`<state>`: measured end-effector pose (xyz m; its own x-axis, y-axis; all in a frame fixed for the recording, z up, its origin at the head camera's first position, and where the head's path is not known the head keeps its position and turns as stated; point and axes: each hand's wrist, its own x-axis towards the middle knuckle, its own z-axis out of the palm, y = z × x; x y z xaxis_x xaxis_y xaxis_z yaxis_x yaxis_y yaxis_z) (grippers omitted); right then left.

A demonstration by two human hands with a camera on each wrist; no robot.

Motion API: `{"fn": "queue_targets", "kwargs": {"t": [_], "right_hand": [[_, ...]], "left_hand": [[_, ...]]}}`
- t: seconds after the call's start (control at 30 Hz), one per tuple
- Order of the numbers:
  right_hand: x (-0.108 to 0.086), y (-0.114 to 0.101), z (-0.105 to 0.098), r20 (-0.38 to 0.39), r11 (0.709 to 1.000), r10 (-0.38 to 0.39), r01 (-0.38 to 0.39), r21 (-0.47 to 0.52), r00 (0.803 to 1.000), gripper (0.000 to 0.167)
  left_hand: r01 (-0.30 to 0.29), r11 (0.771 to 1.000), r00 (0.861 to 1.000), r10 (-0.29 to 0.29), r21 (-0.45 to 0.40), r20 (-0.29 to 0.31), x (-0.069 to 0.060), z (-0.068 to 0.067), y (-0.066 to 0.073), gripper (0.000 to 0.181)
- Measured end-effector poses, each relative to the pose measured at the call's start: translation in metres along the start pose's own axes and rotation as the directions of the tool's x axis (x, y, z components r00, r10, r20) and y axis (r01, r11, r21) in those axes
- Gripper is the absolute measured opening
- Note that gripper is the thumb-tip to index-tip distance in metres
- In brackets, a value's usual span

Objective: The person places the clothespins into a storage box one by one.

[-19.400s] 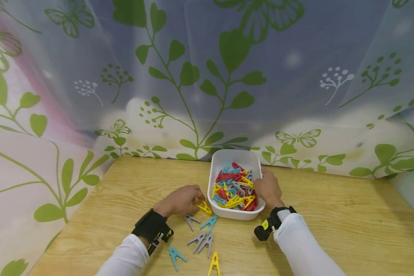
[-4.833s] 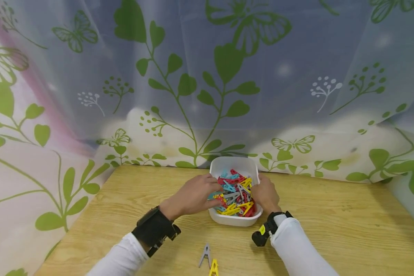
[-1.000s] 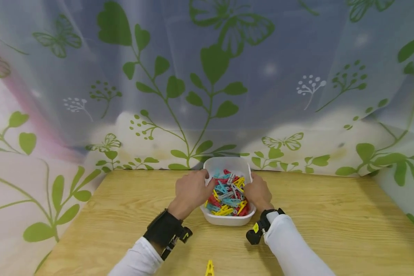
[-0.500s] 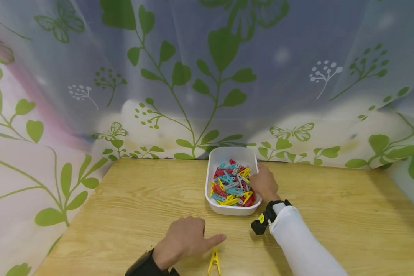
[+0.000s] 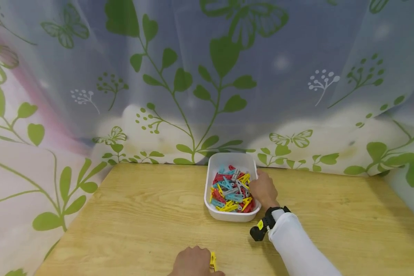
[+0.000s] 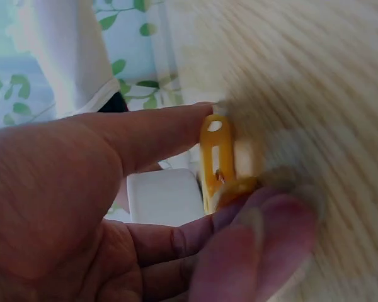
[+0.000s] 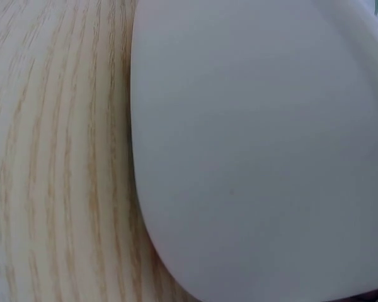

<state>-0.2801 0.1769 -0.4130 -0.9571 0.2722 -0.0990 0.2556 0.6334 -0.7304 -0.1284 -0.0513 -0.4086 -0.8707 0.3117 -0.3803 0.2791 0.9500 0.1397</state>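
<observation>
A white plastic tub (image 5: 230, 217) stands on the table, with many red, blue, yellow and grey clothespins (image 5: 232, 189) heaped inside. My right hand (image 5: 264, 188) grips the tub's right rim; its fingertips are hidden. The right wrist view is filled mostly by the tub's smooth outer wall (image 7: 258, 151). Near the front edge of the head view, my left hand (image 5: 193, 262) is at a single yellow clothespin (image 5: 212, 260). Close up in the left wrist view, that clothespin (image 6: 217, 151) is pinched between the thumb and the fingers, which are partly blurred.
The wood-grain table (image 5: 138, 214) reaches back to a curtain (image 5: 158, 115) printed with green leaves and butterflies. The tub's far end stands close to this curtain. Another patterned sheet (image 5: 13, 180) hangs along the left side.
My left hand has come away from the tub's left rim toward the front and now pinches the yellow clothespin. The right hand stays on the tub. Earlier, several loose clothespins lay on the table.
</observation>
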Motion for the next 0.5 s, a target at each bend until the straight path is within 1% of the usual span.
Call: {"fn": "queue_targets", "kwargs": {"t": [0.1,0.23,0.37,0.5], "right_hand": [[0.0,0.0,0.0,-0.002,1.0,-0.001,0.001,-0.001,1.0,0.051],[0.0,0.0,0.001,-0.002,1.0,0.007,-0.007,0.0,1.0,0.051],[0.001,-0.001,0.002,-0.002,1.0,0.013,-0.013,0.005,1.0,0.051],[0.001,0.0,0.003,-0.004,1.0,0.014,-0.014,0.004,1.0,0.051]], "left_hand": [[0.004,0.999,1.0,-0.003,-0.042,0.005,0.001,0.002,-0.003,0.043],[0.005,0.999,1.0,-0.005,-0.049,-0.004,0.0,0.001,-0.007,0.034],[0.004,0.998,1.0,-0.005,-0.067,-0.021,-0.001,-0.003,-0.01,0.035],[-0.031,0.992,0.999,0.025,-0.125,-0.045,-0.002,-0.013,-0.014,0.031]]}}
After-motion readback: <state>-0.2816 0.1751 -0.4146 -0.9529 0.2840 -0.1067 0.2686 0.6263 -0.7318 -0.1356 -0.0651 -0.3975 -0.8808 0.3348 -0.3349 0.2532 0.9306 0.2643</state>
